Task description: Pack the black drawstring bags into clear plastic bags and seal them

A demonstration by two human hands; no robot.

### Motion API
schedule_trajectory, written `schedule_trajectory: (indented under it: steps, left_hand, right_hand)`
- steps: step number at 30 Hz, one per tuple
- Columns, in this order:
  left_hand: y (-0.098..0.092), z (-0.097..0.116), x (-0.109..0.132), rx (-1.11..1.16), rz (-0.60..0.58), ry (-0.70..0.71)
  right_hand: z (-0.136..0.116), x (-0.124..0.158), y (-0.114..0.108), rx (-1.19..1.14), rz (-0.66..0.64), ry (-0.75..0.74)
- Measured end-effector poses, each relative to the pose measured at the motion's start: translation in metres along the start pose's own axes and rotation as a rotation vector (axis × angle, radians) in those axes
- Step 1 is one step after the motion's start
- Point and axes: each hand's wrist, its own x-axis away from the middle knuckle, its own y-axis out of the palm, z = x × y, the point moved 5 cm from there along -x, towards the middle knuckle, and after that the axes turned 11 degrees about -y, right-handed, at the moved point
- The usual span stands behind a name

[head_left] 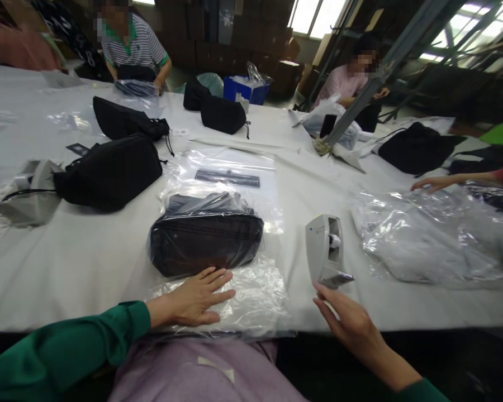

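Observation:
My left hand (197, 296) lies flat with fingers spread on a stack of clear plastic bags (255, 296) at the table's near edge. Just beyond its fingertips is a black pouch (205, 240) inside a clear plastic bag, whose printed flap (228, 178) stretches away from me. My right hand (347, 318) has thumb and index finger drawn close together at the near end of a grey tape dispenser (318, 251). Any strip of tape between those fingertips is too small to make out. The dispenser stands to the right of the bagged pouch.
Black drawstring bags (109, 173) lie at left, beside another grey dispenser (37, 192). More black bags (222, 114) sit farther back near a blue box (245, 89). Clear plastic bags (427, 240) and a co-worker's hand (433, 183) are at right. A slanted metal post (360, 106) rises behind.

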Motion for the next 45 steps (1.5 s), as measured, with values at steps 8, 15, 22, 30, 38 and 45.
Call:
schedule_trajectory:
  steps: [8,15,22,30,38,45]
  left_hand:
    - [-0.015,0.006,-0.007,0.123,-0.083,-0.040]
    - [-0.104,0.003,0.042,0.557,0.209,-0.224]
    - [-0.081,-0.017,0.073,0.173,0.144,-0.347]
    - [-0.007,-0.018,0.074,-0.026,-0.054,-0.310]
    - [-0.072,-0.010,0.095,0.096,0.468,-0.424]
    - [-0.137,-0.081,0.124,0.233,0.997,-1.005]
  right_hand:
    - [-0.002,-0.020,0.066,-0.315,-0.420,-0.392]
    - [0.024,0.017,0.080,-0.387,-0.244,-0.339]
    - [-0.003,-0.073,0.039,-0.531,-0.011,-0.001]
    - [-0.047,-0.120,0.132,-0.718,-0.407,-0.109]
    - [-0.025,-0.111,0.094,-0.584,0.041,0.151]
    - [0.011,-0.094,0.060,-0.602,0.047,0.785]
